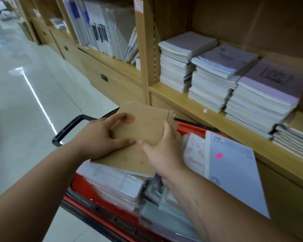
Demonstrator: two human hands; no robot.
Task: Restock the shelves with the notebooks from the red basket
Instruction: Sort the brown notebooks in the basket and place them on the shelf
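Over the red basket [87, 185], head view: both hands are gripping a small stack of brown kraft-cover notebooks [143, 128] just above the basket's contents.

- Left hand [101, 137] is lying on the top cover, fingers spread, thumb pressing near the stack's lower edge, index finger reaching toward an orange sticker [129, 118] on the cover.
- Right hand [162, 151] is clamping the stack's right edge, thumb on top, fingers curling round the side and pressed together. Thumb tips of the two hands are almost touching.
- Brown stack is sitting tilted, its near end resting on plastic-wrapped notebooks [115, 186] packed in the basket.
- Basket's black handle [68, 126] is standing out to the left, over the pale tiled floor [24, 102].
- Right part of the basket: a pale blue notebook [234, 172] with a pink sticker is leaning on the far rim, with a white one with pink blotches [194, 151] just beside it.
- Wooden shelf [191, 103], behind and to the right, is carrying three tall stacks of lilac-covered notebooks [217, 75], side by side and touching. A further, lower stack is showing at the far right edge, blurred.
- Adjacent bay to the left is holding upright wrapped pads [101, 32]; print unreadable.
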